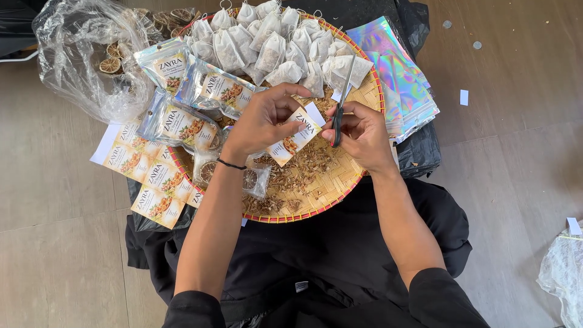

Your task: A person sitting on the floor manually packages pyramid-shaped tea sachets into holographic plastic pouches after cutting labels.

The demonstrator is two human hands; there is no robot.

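The left hand [261,124] pinches a printed paper label [296,135] between thumb and fingertips, holding it just above the woven tray [340,182]. The right hand [361,133] is closed around black-handled scissors [340,109], blades pointing away from the person, right beside the label's edge. The label looks light and floppy, easily creased, so a grip near the cut line should steady it best. Beyond the fingers lie small white sachets [273,42]; left of them, clear filled packets [209,91] and more labels [149,176]
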